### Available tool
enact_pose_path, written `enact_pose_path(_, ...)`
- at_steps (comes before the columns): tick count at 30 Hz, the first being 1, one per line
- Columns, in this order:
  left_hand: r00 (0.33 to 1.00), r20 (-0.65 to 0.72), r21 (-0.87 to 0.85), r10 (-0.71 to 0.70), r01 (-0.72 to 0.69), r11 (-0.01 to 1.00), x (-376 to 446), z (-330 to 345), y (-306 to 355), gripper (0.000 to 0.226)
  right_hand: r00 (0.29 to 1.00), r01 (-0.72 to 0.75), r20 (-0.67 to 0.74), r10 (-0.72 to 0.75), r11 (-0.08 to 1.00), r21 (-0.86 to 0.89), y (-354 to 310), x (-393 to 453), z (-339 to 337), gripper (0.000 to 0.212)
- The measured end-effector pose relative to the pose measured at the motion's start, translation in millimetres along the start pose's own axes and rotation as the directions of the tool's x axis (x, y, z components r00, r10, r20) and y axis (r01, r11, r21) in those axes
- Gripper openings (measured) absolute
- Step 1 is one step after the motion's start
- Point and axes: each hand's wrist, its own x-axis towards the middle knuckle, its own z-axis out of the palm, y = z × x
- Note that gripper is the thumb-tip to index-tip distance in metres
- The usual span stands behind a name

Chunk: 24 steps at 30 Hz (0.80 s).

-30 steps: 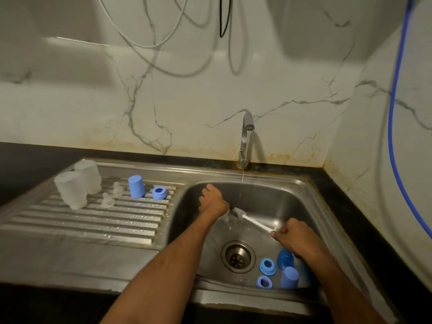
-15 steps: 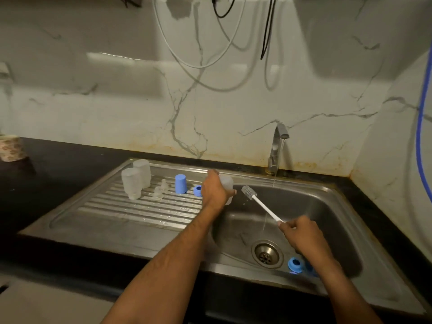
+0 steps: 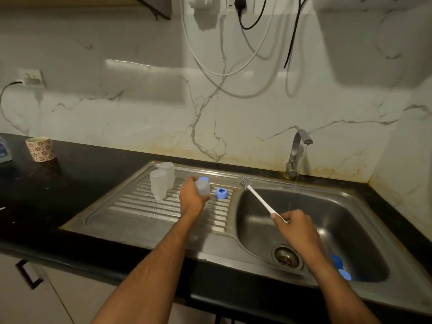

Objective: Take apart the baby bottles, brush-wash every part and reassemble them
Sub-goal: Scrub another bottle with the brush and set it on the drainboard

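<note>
Bottle (image 3: 203, 187): a clear bottle body is gripped in the left hand (image 3: 192, 199), held above the ribbed drainboard (image 3: 145, 206).
Brush (image 3: 258, 197): its white handle is clasped by the right hand (image 3: 295, 226) over the basin (image 3: 339, 213); the bristle head is raised toward the drainboard's edge.
Drainboard: two clear bottles (image 3: 162, 182) are set upside down at the back; a blue ring (image 3: 221, 193) lies just right of the left hand, and a blue cap (image 3: 203, 179) is partly hidden behind the held bottle.
Basin: blue parts (image 3: 340, 267) are seen near the drain (image 3: 287, 257), partly covered by the right forearm.
Tap (image 3: 297, 153): a thin stream of water is running.
Counter (image 3: 58, 183): black stone; a flowered cup (image 3: 40, 148) is placed far left.
Wall: white marble, with cables hung from a socket above.
</note>
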Motion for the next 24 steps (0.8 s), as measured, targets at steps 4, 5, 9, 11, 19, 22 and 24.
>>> enact_pose_path(4,1.000,0.007,-0.008,-0.004,0.004,1.000,12.7,-5.9,-5.9,0.065,1.000,0.010,-0.005,-0.010,1.000,-0.024,-8.9,1.7,5.2,0.041)
enact_pose_path(5,1.000,0.010,-0.011,-0.003,0.003,1.000,16.2,-6.4,-7.0,0.065,1.000,0.012,-0.008,-0.012,1.000,-0.028,-10.7,3.1,6.2,0.041)
enact_pose_path(9,0.999,0.038,-0.026,0.011,-0.011,1.000,26.6,-4.7,-10.1,0.065,1.000,0.006,-0.017,-0.006,0.999,-0.035,-12.2,7.5,8.1,0.043)
enact_pose_path(11,0.998,0.054,-0.037,0.012,-0.010,0.999,29.1,-2.1,-12.8,0.066,1.000,0.006,-0.018,-0.006,0.999,-0.033,-10.2,9.7,8.8,0.043)
enact_pose_path(19,0.997,0.069,-0.064,-0.031,0.036,0.997,34.5,6.0,-23.3,0.073,1.000,0.004,-0.021,-0.005,0.998,-0.060,-9.5,12.3,15.3,0.043)
enact_pose_path(22,0.997,0.067,-0.055,-0.032,0.035,0.998,34.3,6.7,-28.0,0.074,1.000,-0.003,-0.011,0.002,0.998,-0.056,-10.7,11.4,16.6,0.041)
enact_pose_path(24,0.998,0.057,-0.061,-0.031,0.035,0.998,34.0,7.8,-29.4,0.073,1.000,-0.004,-0.007,0.004,0.999,-0.053,-11.1,10.4,17.1,0.038)
